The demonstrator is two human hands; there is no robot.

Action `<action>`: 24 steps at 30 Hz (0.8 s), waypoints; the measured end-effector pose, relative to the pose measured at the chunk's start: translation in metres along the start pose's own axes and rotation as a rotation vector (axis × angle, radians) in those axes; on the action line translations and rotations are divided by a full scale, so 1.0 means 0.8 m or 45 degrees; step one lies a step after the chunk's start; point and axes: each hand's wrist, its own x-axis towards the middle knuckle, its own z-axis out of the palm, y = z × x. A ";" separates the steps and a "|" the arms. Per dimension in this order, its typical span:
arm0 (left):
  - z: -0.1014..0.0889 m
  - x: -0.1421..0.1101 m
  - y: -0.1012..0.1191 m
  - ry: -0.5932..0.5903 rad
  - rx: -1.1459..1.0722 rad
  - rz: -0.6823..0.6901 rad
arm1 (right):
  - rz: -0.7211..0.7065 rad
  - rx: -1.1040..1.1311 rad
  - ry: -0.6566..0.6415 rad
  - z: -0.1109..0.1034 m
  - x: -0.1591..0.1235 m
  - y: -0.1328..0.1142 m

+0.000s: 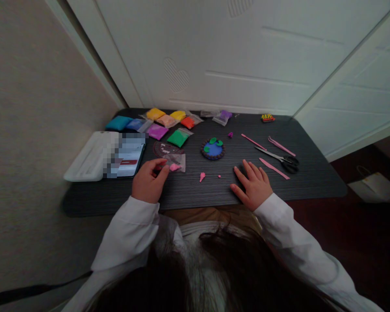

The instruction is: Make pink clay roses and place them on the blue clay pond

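My left hand (147, 180) is curled on the dark table (315, 182), its fingertips pinched on a clear packet of pink clay (175, 164). My right hand (253, 184) lies flat on the table with its fingers spread and holds nothing. Between the hands lie a small pink clay petal (202, 176) and a tiny pink bit (219, 176). Beyond them sits a round blue clay disc (213, 148) with a dark rim and green leaves on top.
Several coloured clay packets (169, 123) lie at the back left. A white case (87, 158) and a phone (130, 156) sit at the left edge. Black scissors (281, 158) and pink modelling tools (273, 168) lie to the right. White doors stand behind the table.
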 end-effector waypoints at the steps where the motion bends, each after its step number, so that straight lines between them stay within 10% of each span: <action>1: 0.000 0.000 0.000 0.001 -0.002 -0.002 | -0.018 0.006 -0.004 0.000 0.000 -0.001; 24: 0.000 0.001 -0.003 -0.005 -0.008 0.025 | 0.028 -0.010 -0.079 0.002 0.004 0.010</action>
